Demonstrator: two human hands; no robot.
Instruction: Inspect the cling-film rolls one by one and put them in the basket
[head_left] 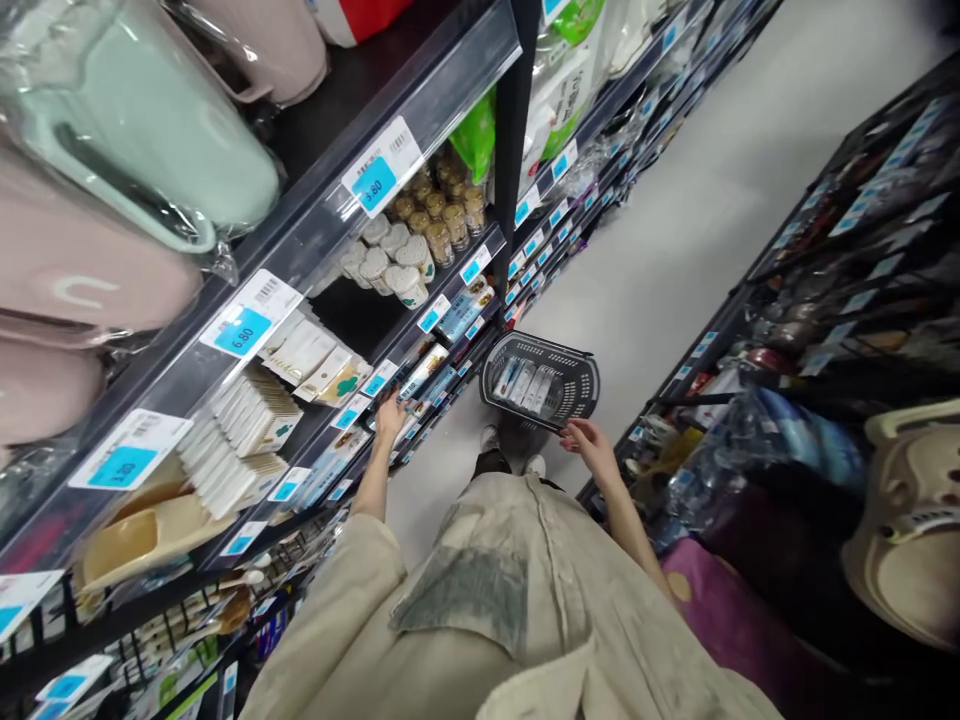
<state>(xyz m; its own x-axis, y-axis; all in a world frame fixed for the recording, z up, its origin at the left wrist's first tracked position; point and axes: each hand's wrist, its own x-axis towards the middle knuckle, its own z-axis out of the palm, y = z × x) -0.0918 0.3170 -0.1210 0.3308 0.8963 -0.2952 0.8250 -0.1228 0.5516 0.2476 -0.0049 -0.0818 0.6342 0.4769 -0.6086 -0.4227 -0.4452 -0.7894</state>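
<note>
Two shelf rows flank grey floor [712, 200]; left hand [390, 415] grips a packet [420, 375], right hand [592, 445] open.

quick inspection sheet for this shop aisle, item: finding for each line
surface: pale grey aisle floor, bare where visible
things in hand: left hand reaches to boxed goods on a lower shelf; whether it grips one cannot be told
basket: black shopping basket on the floor ahead of the feet, holding a few flat packs
hands: right hand open, above the basket's near rim, holding nothing
clutter: jars, white packs, blue price tags crowd the left shelves
cables: nothing seen
surroundings: dark shelves on the right, blurred goods
</note>
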